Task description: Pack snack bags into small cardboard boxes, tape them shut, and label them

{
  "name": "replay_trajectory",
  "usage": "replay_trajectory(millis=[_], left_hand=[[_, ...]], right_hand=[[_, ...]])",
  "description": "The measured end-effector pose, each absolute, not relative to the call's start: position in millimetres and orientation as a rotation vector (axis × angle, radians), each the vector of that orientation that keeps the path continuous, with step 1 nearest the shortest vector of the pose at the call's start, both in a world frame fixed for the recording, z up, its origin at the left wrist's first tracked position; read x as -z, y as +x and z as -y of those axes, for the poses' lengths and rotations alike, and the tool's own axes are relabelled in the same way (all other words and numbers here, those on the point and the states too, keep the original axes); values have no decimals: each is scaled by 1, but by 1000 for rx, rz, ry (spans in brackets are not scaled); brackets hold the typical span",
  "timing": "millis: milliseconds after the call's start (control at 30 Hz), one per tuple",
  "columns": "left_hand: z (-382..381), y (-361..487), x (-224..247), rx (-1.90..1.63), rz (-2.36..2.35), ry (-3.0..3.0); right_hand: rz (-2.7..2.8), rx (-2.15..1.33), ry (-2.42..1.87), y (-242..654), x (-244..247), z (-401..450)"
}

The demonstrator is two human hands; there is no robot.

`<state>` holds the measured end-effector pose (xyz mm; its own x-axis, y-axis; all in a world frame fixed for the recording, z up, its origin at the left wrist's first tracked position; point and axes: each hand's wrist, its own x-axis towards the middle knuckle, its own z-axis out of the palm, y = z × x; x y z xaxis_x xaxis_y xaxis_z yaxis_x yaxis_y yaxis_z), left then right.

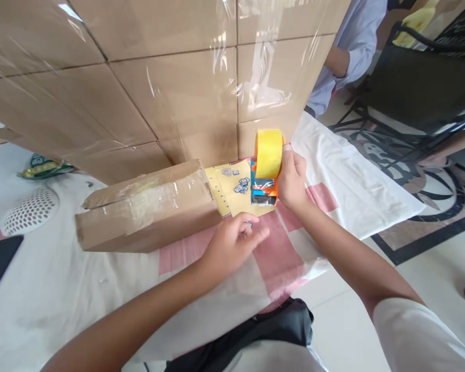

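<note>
My right hand (293, 177) grips a tape dispenser (264, 188) with an orange and blue frame and a roll of yellow-cored tape on it. The dispenser is held upright above some yellow printed paper (235, 194) with small blue drawings. My left hand (232, 243) hovers over the front of the paper, fingers curled loosely and apart, holding nothing that I can see. To its left lies a taped cardboard box (151, 209), its top seam covered with clear, wrinkled tape.
A tall stack of cardboard boxes (186, 93) wrapped in clear tape stands behind. A white perforated object (31, 211), a green packet (44, 168) and a dark flat device (0, 263) are at left. A person in a pale shirt (360, 46) and a black chair (414, 77) are at right.
</note>
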<state>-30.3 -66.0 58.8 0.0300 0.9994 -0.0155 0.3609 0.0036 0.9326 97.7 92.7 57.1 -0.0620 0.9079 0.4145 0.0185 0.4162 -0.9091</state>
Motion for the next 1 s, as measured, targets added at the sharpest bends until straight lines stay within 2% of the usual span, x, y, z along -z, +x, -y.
replay_trajectory(millis=[133,367,667,1000], left_hand=[[25,-23,-45,-950,-1325,932],[13,-27,-36,-1072,-1316,811],[28,1,-21,-1362,-1479,1077],[54,4,-9,-1197,-1493,1272]], right_hand=[[1388,-887,-741,81,-53,-83],[1412,-823,-785,82,-41,-82],[1108,-1133,-993,83,-41,-107],[1017,-1174,-950,102,-38,-132]])
